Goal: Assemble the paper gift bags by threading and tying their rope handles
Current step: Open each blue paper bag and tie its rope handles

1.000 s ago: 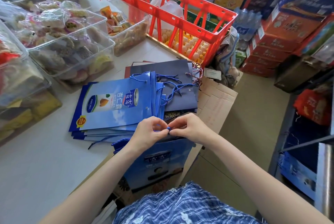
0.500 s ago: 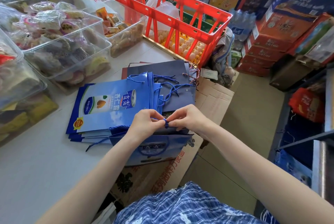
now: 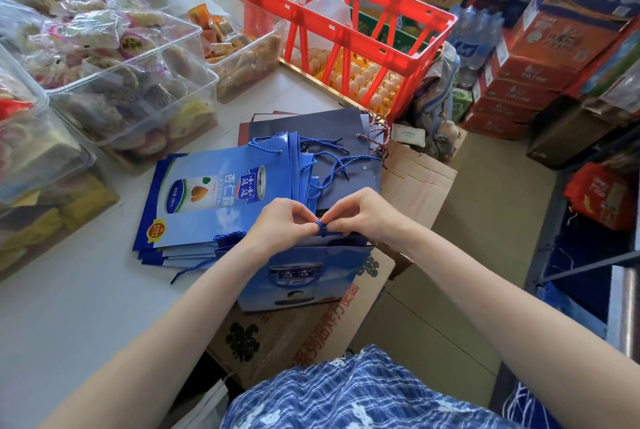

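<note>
White tabletop (image 3: 69, 307) carries clear snack tubs (image 3: 114, 57), a red crate (image 3: 346, 30) with eggs in it at the far edge, and a flat stack of blue paper bags (image 3: 214, 200) with rope handles already on. Cardboard box (image 3: 311, 331) sits against the near tabletop edge. One blue bag (image 3: 304, 276) stands upright over that box, just in front of the stack, top edge under both hands.

Step in hand, judged: tying off the end of the blue rope (image 3: 321, 228) at the bag's top edge. To do it well: keep the knot snug against the paper inside the hole, pull the tail straight out and not upward so the paper doesn't tear, make the knot fat enough that it can't slip back through. Match handle length to the other side.

Left hand (image 3: 282, 224): grip closed tight, thumb and fingers pinching the rope at the knot. Right hand (image 3: 367, 215): fingers curled, tips pinching the same rope from the other side. Hands almost touching, knot between them. The rope's other end loops out left of the left hand.
</note>
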Demonstrator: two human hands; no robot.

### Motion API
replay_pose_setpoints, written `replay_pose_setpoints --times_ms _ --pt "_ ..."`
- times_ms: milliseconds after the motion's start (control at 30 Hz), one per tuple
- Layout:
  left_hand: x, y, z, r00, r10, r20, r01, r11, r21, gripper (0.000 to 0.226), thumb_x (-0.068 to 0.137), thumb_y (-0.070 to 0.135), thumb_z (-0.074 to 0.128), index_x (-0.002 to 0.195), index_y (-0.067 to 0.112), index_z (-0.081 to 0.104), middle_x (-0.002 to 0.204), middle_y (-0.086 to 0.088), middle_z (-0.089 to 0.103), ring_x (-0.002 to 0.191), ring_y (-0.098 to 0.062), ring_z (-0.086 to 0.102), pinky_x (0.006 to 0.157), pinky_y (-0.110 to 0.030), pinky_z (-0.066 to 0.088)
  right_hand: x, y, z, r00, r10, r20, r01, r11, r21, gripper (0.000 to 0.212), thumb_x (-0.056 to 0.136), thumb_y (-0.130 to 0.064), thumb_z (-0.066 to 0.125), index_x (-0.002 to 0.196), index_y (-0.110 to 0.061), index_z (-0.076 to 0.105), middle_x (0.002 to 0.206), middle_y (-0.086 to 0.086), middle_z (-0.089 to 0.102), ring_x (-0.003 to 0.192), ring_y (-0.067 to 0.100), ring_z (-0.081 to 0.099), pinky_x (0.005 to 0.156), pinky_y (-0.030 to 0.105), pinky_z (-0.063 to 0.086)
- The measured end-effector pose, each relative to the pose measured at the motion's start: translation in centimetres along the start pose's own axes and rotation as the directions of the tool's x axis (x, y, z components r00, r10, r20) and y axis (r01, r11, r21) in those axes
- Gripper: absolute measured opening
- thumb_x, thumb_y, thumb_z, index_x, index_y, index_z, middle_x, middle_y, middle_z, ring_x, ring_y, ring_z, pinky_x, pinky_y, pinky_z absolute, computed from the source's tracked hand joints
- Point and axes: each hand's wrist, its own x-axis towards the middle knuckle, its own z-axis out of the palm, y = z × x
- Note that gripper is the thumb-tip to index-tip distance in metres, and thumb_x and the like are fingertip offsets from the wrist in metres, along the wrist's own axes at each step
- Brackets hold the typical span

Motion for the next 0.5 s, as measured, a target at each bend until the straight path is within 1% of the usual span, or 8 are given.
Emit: replay_pose_setpoints --times_ms 67,133,233,300,400,433,500 --pt "0.2 0.0 0.0 1.0 -0.012 0.002 0.012 1.0 -0.022 0.003 0.08 0.015 0.068 0.079 0.015 0.07 0.08 -0.001 0.068 0.079 -0.012 0.062 0.074 -0.025 0.048 0.2 0.0 0.0 1.0 -0.01 -0.002 0.01 1.0 -0.012 0.013 0.084 -0.002 0.065 0.094 -0.007 0.074 0.081 0.004 0.069 0.06 -0.002 0.058 0.061 0.013 0.047" --pt "0.4 -0.1 0.2 1.0 -0.022 -0.005 0.022 0.999 -0.049 0.005 0.08 0.013 0.067 0.077 0.016 0.069 0.078 -0.001 0.068 0.081 -0.015 0.063 0.077 -0.029 0.049 0.4 0.1 0.1 1.0 -0.007 -0.017 0.008 1.0 0.015 0.011 0.084 -0.002 0.066 0.09 -0.007 0.073 0.084 0.007 0.07 0.065 0.002 0.06 0.06 0.015 0.048" --pt "0.6 -0.3 0.4 1.0 0.005 0.006 -0.005 0.998 -0.055 0.004 0.081 0.013 0.067 0.078 0.015 0.069 0.081 -0.003 0.069 0.083 -0.017 0.064 0.079 -0.032 0.051 0.6 0.4 -0.1 0.999 0.026 -0.035 -0.024 0.997 0.071 0.008 0.082 -0.004 0.068 0.086 -0.009 0.072 0.088 0.01 0.071 0.073 0.01 0.061 0.057 0.015 0.048" --pt "0.6 -0.5 0.3 0.999 0.046 0.025 -0.044 0.996 -0.081 0.002 0.081 0.012 0.068 0.081 0.014 0.069 0.084 -0.004 0.07 0.083 -0.016 0.066 0.079 -0.031 0.051 0.7 0.5 -0.4 0.999 0.046 -0.029 -0.043 0.996 0.084 0.007 0.082 -0.004 0.069 0.085 -0.01 0.072 0.085 0.009 0.07 0.071 0.01 0.061 0.053 0.015 0.046" --pt "0.7 -1.0 0.1 0.986 0.145 0.083 -0.129 0.976 -0.173 0.005 0.082 0.006 0.069 0.085 0.01 0.067 0.088 -0.006 0.069 0.081 -0.013 0.066 0.081 -0.025 0.052 1.2 0.4 -0.6 0.998 0.063 -0.018 -0.061 0.993 0.096 0.006 0.08 -0.004 0.071 0.084 -0.01 0.071 0.077 0.004 0.069 0.063 0.006 0.059 0.047 0.015 0.042" --pt "0.6 -1.1 0.0 0.977 0.186 0.107 -0.164 0.968 -0.189 0.007 0.082 0.005 0.068 0.085 0.011 0.067 0.089 -0.007 0.069 0.081 -0.012 0.066 0.081 -0.023 0.052 1.4 0.4 -0.5 0.998 0.062 -0.015 -0.061 0.993 0.1 0.007 0.08 -0.004 0.071 0.083 -0.009 0.071 0.076 0.004 0.068 0.06 0.005 0.058 0.048 0.015 0.043" --pt "0.7 -1.2 0.3 0.962 0.25 0.112 -0.233 0.962 -0.141 0.01 0.082 0.007 0.069 0.082 0.017 0.067 0.088 -0.004 0.067 0.081 -0.01 0.065 0.08 -0.02 0.051 1.8 0.3 -0.3 0.999 0.048 -0.015 -0.046 0.993 0.105 0.009 0.08 -0.001 0.07 0.081 -0.01 0.071 0.075 0.005 0.069 0.061 0.007 0.061 0.054 0.016 0.048"
